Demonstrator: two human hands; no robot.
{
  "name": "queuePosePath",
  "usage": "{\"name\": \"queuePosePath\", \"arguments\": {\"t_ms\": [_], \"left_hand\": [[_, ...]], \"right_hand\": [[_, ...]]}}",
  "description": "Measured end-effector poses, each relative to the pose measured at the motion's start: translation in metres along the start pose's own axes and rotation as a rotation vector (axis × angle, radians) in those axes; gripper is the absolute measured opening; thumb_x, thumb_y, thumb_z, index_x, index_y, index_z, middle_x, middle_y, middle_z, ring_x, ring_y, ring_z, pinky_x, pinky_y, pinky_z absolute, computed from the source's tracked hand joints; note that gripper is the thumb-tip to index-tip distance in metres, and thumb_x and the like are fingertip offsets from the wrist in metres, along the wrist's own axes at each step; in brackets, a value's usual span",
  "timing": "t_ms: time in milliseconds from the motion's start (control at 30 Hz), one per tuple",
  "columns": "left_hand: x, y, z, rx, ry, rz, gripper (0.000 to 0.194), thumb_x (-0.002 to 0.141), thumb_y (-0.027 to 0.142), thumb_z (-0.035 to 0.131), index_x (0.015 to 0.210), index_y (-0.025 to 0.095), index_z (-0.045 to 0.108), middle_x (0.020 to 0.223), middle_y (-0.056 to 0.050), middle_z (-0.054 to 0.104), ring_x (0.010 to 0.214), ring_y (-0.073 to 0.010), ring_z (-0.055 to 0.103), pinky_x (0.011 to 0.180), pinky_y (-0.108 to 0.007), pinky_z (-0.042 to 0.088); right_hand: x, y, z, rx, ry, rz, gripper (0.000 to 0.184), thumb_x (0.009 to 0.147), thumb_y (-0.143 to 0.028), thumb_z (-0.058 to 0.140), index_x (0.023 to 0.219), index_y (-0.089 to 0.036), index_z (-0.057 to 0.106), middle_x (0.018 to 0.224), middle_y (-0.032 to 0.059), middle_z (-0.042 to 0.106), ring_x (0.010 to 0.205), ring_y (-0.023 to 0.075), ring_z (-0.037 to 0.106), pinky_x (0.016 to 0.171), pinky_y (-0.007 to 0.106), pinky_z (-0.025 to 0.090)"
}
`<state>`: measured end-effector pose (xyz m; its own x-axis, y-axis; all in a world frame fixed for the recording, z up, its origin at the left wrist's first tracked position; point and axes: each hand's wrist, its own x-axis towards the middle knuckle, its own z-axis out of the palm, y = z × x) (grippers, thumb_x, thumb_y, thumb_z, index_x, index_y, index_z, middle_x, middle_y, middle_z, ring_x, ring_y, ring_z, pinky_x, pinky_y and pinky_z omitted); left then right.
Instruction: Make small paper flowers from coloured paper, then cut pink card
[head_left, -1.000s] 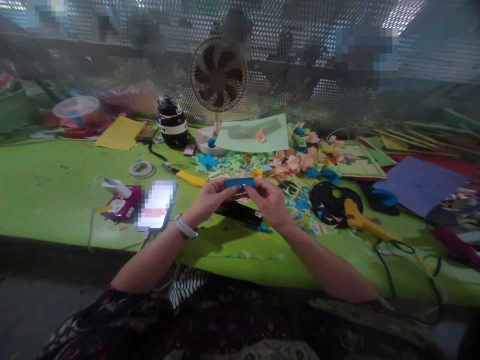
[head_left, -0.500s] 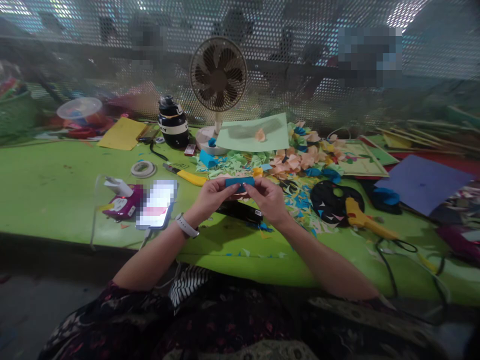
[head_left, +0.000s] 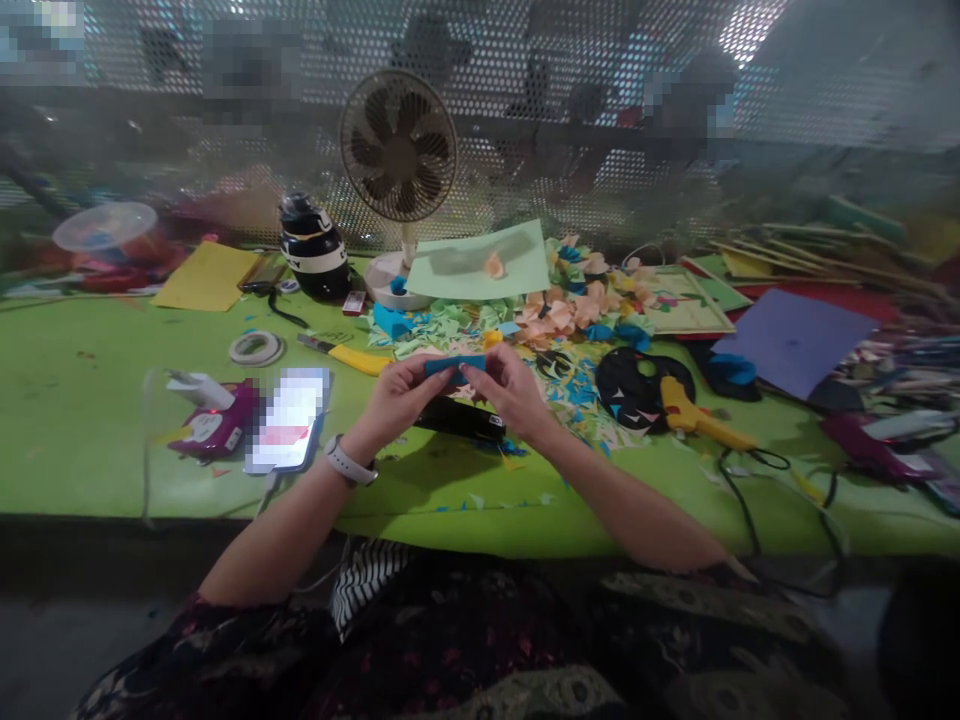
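Observation:
A small strip of blue paper (head_left: 455, 367), folded or rolled, is held level above the table. My left hand (head_left: 401, 397) pinches its left end between thumb and fingers. At the other end, my right hand (head_left: 511, 392) is closed on the same paper, both thumbs meeting near its middle. Under my hands lies a black stapler-like tool (head_left: 465, 420), partly covered. Just beyond are a yellow-handled cutter knife (head_left: 360, 360) and a scatter of green and blue paper scraps (head_left: 450, 328).
Leftward on the green table (head_left: 67, 400) are a lit phone (head_left: 291, 420), a purple power strip (head_left: 217, 422) and a tape roll (head_left: 256, 348). A fan (head_left: 399, 145) and black bottle (head_left: 315, 250) stand behind. To the right lies a yellow glue gun (head_left: 705, 418) with its cord.
The camera view has turned slightly right, so most things sit further left. Both hands keep hold of the blue paper, with little visible change in their grip.

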<state>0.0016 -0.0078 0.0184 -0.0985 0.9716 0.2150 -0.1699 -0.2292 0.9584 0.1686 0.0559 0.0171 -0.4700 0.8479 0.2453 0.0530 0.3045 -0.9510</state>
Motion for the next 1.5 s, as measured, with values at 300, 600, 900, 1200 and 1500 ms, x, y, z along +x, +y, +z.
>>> {"name": "queuePosePath", "arguments": {"t_ms": [300,600,900,1200,1500], "left_hand": [[0.002,0.007,-0.006,0.169,-0.013,-0.014,0.035,0.078,0.046,0.079,0.088,0.014,0.070,0.082,-0.004,0.074,0.073,-0.0148,0.070,0.070,-0.027,0.062],[0.004,0.011,-0.013,0.133,-0.073,-0.150,0.041,0.073,0.039,0.083,0.103,0.016,0.065,0.093,-0.007,0.077,0.077,-0.0178,0.075,0.067,-0.028,0.062],[0.006,0.007,-0.014,0.045,-0.065,-0.168,0.046,0.069,0.034,0.086,0.106,0.014,0.068,0.091,-0.007,0.078,0.072,-0.0160,0.074,0.073,-0.031,0.064],[0.006,0.005,-0.014,0.050,-0.034,-0.152,0.043,0.070,0.035,0.087,0.101,0.015,0.066,0.086,-0.005,0.077,0.070,-0.0154,0.073,0.073,-0.030,0.064],[0.006,0.009,-0.016,0.031,-0.103,-0.179,0.044,0.067,0.032,0.089,0.099,0.016,0.064,0.082,-0.004,0.077,0.069,-0.0164,0.074,0.069,-0.029,0.063]], "right_hand": [[-0.005,-0.005,0.000,-0.307,0.008,-0.260,0.035,0.093,-0.047,0.054,0.070,-0.023,0.044,0.061,-0.0045,0.043,0.056,0.0110,0.040,0.056,0.028,0.033],[-0.004,-0.003,-0.002,-0.234,0.003,-0.192,0.037,0.090,-0.051,0.057,0.071,-0.024,0.041,0.062,-0.0047,0.042,0.055,0.0111,0.041,0.054,0.028,0.033],[-0.002,-0.002,-0.003,-0.184,-0.021,-0.084,0.044,0.087,-0.060,0.060,0.070,-0.024,0.042,0.059,-0.0042,0.045,0.054,0.0120,0.044,0.052,0.027,0.036],[-0.004,0.001,0.000,-0.150,-0.144,-0.018,0.043,0.088,-0.064,0.058,0.075,-0.023,0.050,0.055,-0.0046,0.051,0.047,0.0119,0.049,0.048,0.027,0.040],[-0.004,-0.003,-0.001,-0.029,-0.202,0.058,0.044,0.085,-0.065,0.062,0.080,-0.022,0.051,0.054,-0.0067,0.053,0.042,0.0097,0.049,0.042,0.024,0.040]]}}
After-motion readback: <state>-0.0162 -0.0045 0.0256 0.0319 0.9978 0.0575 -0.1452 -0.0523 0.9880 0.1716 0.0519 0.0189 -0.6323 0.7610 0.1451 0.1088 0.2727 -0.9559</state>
